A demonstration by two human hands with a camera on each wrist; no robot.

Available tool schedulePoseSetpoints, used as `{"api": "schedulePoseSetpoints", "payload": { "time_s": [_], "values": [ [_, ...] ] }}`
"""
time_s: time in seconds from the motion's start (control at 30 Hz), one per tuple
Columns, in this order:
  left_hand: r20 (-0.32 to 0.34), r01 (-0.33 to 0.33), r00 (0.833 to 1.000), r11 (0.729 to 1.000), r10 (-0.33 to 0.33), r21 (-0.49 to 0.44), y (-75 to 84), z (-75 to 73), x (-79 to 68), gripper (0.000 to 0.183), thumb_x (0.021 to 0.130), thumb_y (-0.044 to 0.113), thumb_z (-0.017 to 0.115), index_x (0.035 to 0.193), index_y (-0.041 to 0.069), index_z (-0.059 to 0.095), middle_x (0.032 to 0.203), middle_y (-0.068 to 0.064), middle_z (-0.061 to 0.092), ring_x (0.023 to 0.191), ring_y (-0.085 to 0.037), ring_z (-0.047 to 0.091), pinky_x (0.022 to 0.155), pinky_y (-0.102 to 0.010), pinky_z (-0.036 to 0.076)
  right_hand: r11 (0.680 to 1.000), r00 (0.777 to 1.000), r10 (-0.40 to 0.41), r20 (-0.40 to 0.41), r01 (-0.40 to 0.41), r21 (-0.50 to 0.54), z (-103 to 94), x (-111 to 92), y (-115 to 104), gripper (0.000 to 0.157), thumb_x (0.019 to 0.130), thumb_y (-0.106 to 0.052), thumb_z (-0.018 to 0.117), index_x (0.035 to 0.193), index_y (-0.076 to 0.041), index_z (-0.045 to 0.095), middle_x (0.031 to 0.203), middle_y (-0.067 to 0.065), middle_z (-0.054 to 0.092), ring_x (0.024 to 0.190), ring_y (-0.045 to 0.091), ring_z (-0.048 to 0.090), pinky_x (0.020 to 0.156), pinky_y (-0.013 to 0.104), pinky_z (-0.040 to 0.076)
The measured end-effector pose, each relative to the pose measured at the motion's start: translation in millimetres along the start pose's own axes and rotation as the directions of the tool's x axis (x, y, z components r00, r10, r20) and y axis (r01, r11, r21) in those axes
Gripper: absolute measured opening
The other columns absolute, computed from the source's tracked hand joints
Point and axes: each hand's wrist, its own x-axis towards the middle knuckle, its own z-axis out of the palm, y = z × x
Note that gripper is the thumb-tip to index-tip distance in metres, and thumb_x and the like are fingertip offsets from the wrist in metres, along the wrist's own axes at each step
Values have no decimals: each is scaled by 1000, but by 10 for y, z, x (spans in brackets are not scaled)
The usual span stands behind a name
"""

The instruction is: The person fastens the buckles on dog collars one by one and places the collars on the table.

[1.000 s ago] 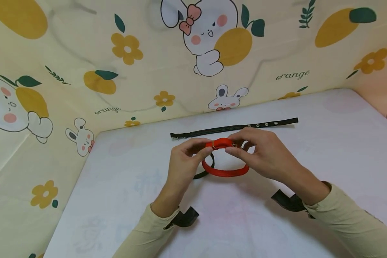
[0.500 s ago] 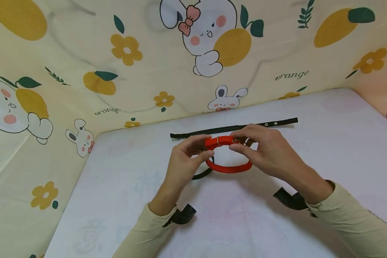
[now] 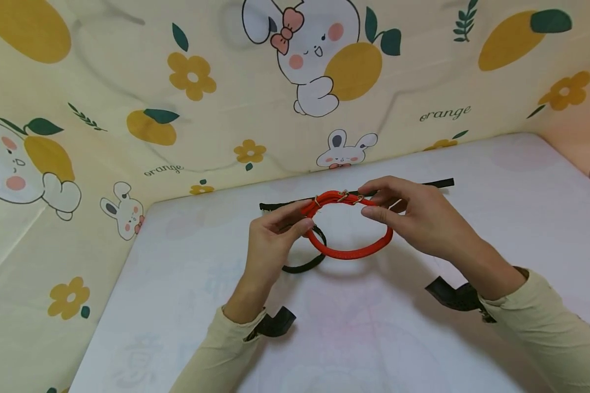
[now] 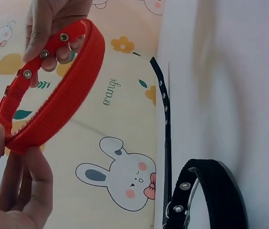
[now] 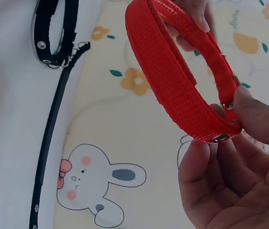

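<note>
A red collar (image 3: pixel 349 254), buckled into a loop, is held up above the table between both hands. My left hand (image 3: pixel 271 240) pinches its left side between thumb and fingers. At its right side my right hand (image 3: pixel 413 215) pinches the band. Metal eyelets and a buckle show along the strap of the red collar (image 5: pixel 158 71) in the wrist views. Below and left of it, a black collar (image 3: pixel 302 268) stands on the table as a closed loop, partly hidden behind the red one.
Along the back of the white table (image 3: pixel 177 295) a second black collar (image 3: pixel 440 183) lies straight, its middle hidden behind the red collar and right hand. A printed cloth (image 3: pixel 201 125) hangs behind the table. Black wrist straps (image 3: pixel 275 322) stick out below the sleeves.
The red collar has risen slightly and turned so its loop shows wider. My right hand has moved up and to the right, my left hand a little left.
</note>
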Motion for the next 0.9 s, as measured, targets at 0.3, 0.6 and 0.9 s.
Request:
{"api": "schedulePoseSetpoints", "payload": {
  "time_s": [0.3, 0.6, 0.9],
  "values": [
    [-38, 71, 997, 997, -72, -25, -8, -32, 35, 33, 86, -1, 73, 118, 6, 73, 99, -7, 74, 83, -15, 72, 81, -29, 60, 997, 994, -78, 78, 79, -14, -78, 32, 72, 45, 93, -32, 71, 135, -33, 56, 119, -8, 69, 102, 9, 66, 84, 25, 53],
    [-47, 121, 991, 987, -126, -110, -61, -90, 70, 32, 90, -3, 68, 122, 1, 69, 95, -3, 75, 80, -20, 72, 78, -29, 61, 952, 930, -273, 247, 299, -71, -187, 22, 164, 95, 75, -19, 88, 151, -43, 35, 153, -17, 40, 134, 9, 47, 93, 36, 53],
    [34, 116, 993, 993, -115, -19, -101, -54, 87, 33, 89, -1, 70, 122, 4, 71, 105, -8, 75, 88, -16, 72, 86, -27, 59, 931, 917, -319, 239, 351, -103, -153, 30, 181, 99, 72, -14, 89, 152, -38, 37, 152, -13, 42, 131, 14, 52, 95, 42, 54]
  ]
}}
